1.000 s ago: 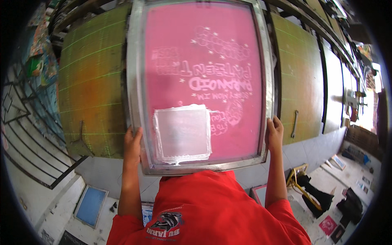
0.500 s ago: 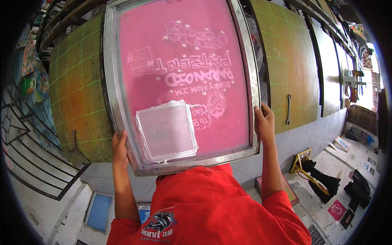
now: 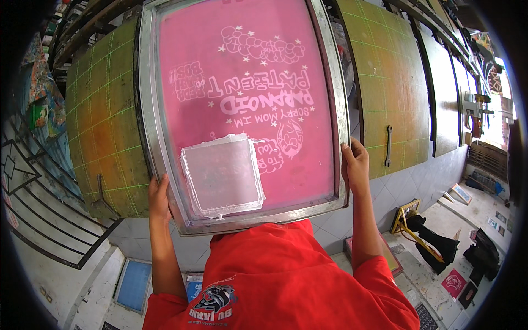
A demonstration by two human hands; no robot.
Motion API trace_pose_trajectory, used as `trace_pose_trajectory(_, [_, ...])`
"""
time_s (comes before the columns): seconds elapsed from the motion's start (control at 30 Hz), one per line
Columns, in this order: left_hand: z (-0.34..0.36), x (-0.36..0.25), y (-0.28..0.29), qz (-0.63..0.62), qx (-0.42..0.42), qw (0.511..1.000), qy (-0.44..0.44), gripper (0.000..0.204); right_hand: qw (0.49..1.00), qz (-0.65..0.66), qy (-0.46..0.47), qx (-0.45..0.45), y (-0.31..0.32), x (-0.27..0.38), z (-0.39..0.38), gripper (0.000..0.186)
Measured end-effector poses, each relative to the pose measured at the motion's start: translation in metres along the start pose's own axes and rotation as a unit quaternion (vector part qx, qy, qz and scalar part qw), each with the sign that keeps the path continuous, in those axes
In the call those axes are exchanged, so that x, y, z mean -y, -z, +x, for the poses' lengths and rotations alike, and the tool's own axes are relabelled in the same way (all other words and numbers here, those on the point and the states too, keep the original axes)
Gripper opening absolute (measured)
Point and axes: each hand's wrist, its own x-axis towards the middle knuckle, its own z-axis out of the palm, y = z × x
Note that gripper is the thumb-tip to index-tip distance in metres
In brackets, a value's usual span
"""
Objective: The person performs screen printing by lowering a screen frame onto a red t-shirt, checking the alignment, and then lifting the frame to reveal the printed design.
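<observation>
Spanning between both hands [image 3: 159, 201] [image 3: 357, 165], framed pink screen [image 3: 247, 124]

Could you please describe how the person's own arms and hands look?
The left hand and right hand wear no gloves. The forearms are bare, with no visible watch or bracelet. Plain red short sleeves belong to a red shirt with a dark printed graphic and white lettering.

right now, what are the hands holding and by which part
The metal frame, by its two long sides, toward the end nearest the body: left hand on the left side, right hand on the right.
</observation>
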Motion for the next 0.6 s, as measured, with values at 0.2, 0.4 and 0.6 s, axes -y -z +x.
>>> trace_pose_trajectory(0.2, [-0.0004, -0.0009, -0.0008, 0.002, -0.008, 1.0, 0.004, 0.042, 1.0, 0.006, -0.006, 0.001, 0.0002, -0.0006, -0.0007, 0.025])
trace_pose_trajectory(0.4, [-0.0003, -0.001, 0.0004, 0.008, 0.0, 1.0, 0.004, 0.043, 1.0, 0.015, 0.01, 0.003, 0.0029, -0.0064, 0.0003, 0.025])
trace_pose_trajectory(0.6, [-0.0013, -0.0029, -0.0038, 0.012, -0.01, 1.0, 0.0, 0.043, 0.999, 0.029, 0.013, 0.004, 0.0008, -0.0054, -0.0002, 0.025])
